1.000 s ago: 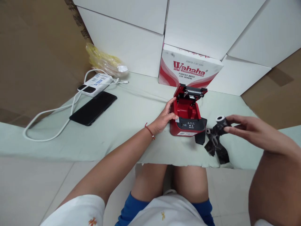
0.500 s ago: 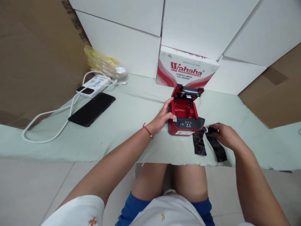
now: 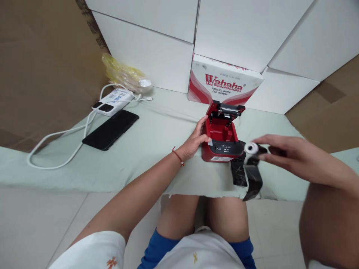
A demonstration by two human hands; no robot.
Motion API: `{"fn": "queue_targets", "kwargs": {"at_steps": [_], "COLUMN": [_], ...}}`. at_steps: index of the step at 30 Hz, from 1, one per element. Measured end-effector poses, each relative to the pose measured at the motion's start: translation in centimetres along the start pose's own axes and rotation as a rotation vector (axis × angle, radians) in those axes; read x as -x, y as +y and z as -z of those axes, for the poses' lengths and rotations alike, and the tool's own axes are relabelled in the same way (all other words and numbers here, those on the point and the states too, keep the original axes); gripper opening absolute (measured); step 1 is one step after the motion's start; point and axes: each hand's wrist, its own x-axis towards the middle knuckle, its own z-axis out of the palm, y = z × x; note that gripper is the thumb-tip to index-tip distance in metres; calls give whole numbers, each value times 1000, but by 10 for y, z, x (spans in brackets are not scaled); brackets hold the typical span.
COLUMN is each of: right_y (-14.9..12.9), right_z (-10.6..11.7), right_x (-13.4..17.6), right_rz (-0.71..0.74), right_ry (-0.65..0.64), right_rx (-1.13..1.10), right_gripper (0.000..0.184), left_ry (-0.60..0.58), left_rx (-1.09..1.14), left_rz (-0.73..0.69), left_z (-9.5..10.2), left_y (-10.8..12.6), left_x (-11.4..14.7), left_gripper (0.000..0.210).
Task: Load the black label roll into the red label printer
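A red and black label printer (image 3: pixel 224 151) stands on the green cloth with its lid (image 3: pixel 226 108) raised, and its red inner bay shows bare. My left hand (image 3: pixel 195 141) grips the printer's left side, thumb on the front corner and fingers along the wall. To the right of the printer, my right hand (image 3: pixel 283 151) pinches a small roll of black paper (image 3: pixel 254 148) with a white core; a loose black strip (image 3: pixel 254 181) hangs from it. Another black strip (image 3: pixel 239 172) lies on the cloth by the printer's front right corner.
A black phone (image 3: pixel 110 130), a white power bank (image 3: pixel 114 101) with a white cable (image 3: pixel 60 167), and a yellowish plastic bag (image 3: pixel 123 74) lie at the left. Behind the printer leans a Wahaha carton (image 3: pixel 224 84) against white boxes. Brown cardboard (image 3: pixel 331 101) borders the right side.
My right hand has lifted the black roll off the cloth and turned it so its white core faces the printer. The strip hangs from it now. My left hand stays on the printer.
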Motion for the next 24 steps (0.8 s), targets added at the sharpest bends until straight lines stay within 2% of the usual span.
{"fn": "queue_targets", "kwargs": {"at_steps": [1, 2, 7, 10, 15, 18, 20, 22, 24], "right_y": [-11, -21, -53, -60, -58, -52, -49, -46, -45], "right_z": [-8, -18, -62, -74, -87, -89, -87, -86, -90], "right_x": [-16, -32, -95, -113, -133, -137, -129, -108, -76], "right_rz": [32, 40, -73, -116, -127, -98, -56, 9, 112], "right_ry": [-83, -109, -139, -188, -223, -228, -200, -72, 159], "right_rx": [-8, 13, 346, 436, 451, 417, 380, 272, 106], "right_gripper": [37, 38, 48, 47, 39, 40, 45, 42, 33], "left_ry": [3, 3, -12, -10, -15, -19, -20, -24, -30], "left_rx": [-4, -9, -68, -72, -36, -32, -38, -43, -51], "left_rz": [-12, -24, -30, -25, -17, -11, -18, -28, -39], "left_z": [0, 0, 3, 5, 4, 3, 3, 4, 4], "left_y": [0, -1, -7, -9, -6, -3, -3, -2, -1], "left_x": [0, -1, -2, -4, -3, -2, -1, -1, 0], "left_gripper": [99, 100, 101, 101, 102, 101, 100, 99, 98]}}
